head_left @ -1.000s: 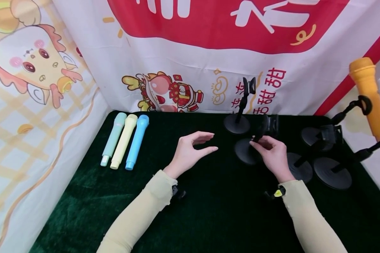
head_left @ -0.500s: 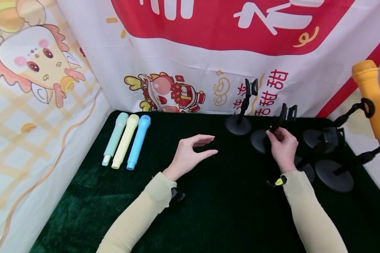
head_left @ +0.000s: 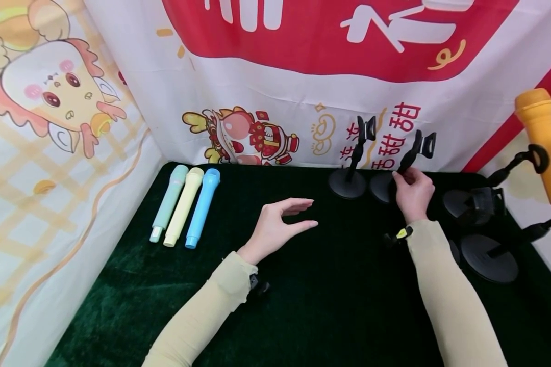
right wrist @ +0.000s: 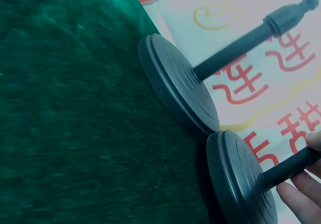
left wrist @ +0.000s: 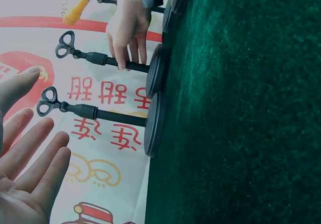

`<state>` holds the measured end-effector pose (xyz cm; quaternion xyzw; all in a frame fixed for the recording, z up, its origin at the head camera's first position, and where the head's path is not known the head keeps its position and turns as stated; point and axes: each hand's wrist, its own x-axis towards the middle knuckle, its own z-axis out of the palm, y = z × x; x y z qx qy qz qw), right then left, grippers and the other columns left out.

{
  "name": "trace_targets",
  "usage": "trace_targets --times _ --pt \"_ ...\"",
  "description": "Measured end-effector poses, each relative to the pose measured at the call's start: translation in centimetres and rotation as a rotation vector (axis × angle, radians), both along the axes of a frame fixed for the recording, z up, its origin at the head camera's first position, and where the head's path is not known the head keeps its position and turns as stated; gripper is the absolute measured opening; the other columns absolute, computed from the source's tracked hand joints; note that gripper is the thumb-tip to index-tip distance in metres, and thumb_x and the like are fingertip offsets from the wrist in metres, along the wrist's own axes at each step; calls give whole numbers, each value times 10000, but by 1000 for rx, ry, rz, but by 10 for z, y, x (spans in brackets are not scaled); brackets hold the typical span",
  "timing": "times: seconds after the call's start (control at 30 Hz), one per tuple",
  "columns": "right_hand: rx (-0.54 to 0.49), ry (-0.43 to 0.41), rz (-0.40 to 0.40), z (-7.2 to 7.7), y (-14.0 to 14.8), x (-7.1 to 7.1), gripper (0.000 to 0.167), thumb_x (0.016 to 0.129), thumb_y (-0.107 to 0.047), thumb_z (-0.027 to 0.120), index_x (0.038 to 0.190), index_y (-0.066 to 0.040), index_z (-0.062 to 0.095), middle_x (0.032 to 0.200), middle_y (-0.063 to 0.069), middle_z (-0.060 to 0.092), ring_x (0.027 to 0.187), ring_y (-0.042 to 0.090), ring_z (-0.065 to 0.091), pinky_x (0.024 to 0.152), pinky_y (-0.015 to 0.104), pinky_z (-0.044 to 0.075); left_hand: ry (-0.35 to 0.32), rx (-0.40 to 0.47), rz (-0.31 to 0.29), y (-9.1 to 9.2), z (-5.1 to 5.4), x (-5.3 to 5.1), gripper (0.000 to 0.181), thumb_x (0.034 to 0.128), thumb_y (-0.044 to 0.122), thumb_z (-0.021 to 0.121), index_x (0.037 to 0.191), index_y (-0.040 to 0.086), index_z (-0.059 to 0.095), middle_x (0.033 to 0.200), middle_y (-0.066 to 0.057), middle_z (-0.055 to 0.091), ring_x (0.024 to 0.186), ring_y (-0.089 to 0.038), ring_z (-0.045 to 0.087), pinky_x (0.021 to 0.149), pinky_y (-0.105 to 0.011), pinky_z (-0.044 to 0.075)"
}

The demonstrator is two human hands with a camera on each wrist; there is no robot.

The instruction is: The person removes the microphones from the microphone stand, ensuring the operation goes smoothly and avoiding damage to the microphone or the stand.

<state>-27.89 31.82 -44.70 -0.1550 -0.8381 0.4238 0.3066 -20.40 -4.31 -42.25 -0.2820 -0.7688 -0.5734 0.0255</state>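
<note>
pinching black disc-based microphone stand [head_left: 408, 160], right hand [head_left: 415, 195] nearer; long axis slants toward head frame's upper right; left hand [head_left: 273, 229] spread.

A: ok so what's the left wrist cam catching?

B: Everything's sideways lol. Left hand [left wrist: 27, 181] is bottom left, palm showing, fingers straight, thumb well apart from them.

A: And the stands?

B: The nearer black stand [left wrist: 120, 117] has its round base on the green desk [left wrist: 241, 103] and a two-ring clip on top. The farther black stand [left wrist: 95, 58] is right beside it, right hand [left wrist: 129, 28] gripping the pole with its fingers. Can't tell if the bases touch.

A: Behind that?

B: Orange mic [left wrist: 77, 10], more stands partly cut off, white backdrop [left wrist: 105, 156] with red characters.
</note>
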Motion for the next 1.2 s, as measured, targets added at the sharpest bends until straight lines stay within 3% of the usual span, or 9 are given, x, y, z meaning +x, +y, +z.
trace_targets --times 0.23,0.47,0.6,0.77,0.93,1.07,1.2 --pt "2 0 -30 2 3 -15 249 950 -218 715 1094 -22 766 1054 145 745 787 -83 583 771 138 456 2 -6 -16 -1 -2 -2 466 897 433 779 1297 212 689 1268 119 668 1154 -94 634 987 -394 512" --pt "62 -34 -51 2 10 -17 249 956 -207 695 1093 -10 760 1055 155 744 939 222 678 873 291 501 6 -14 -29 1 -1 -1 481 897 435 778 1304 197 684 1275 107 669 1160 -112 636 987 -351 512" --pt "44 -75 -18 5 12 -15 307 953 -242 715 1164 -20 739 1122 152 733 1028 275 687 957 357 493 8 -14 -30 1 -2 -2 467 898 419 782 1301 202 686 1267 135 663 1161 -127 639 988 -378 513" --pt "-1 -140 12 13 11 -5 516 939 -329 743 1380 -82 638 1312 135 662 1176 257 647 1060 350 437 2 -19 -35 2 -2 -1 418 902 342 801 1293 254 684 1272 128 663 1167 -149 640 988 -351 510" --pt "-87 -144 31 25 6 13 758 919 -461 725 1549 -138 454 1527 70 485 1341 202 514 1109 324 393 -3 -27 -30 3 -1 -1 400 903 273 810 1282 282 683 1276 108 666 1162 -136 640 987 -343 510" --pt "-141 -126 67 45 0 29 858 904 -544 707 1593 -164 364 1597 27 386 1418 158 412 1151 285 316 -9 -30 -20 2 -1 -1 407 902 263 813 1289 253 686 1276 129 655 1153 -84 630 989 -404 512" --pt "-163 -99 117 65 -8 45 859 906 -518 725 1594 -161 355 1591 38 397 1418 150 412 1155 287 310 -7 -31 -11 0 0 -1 438 895 369 805 1296 235 688 1286 125 648 1160 -108 629 991 -399 513"
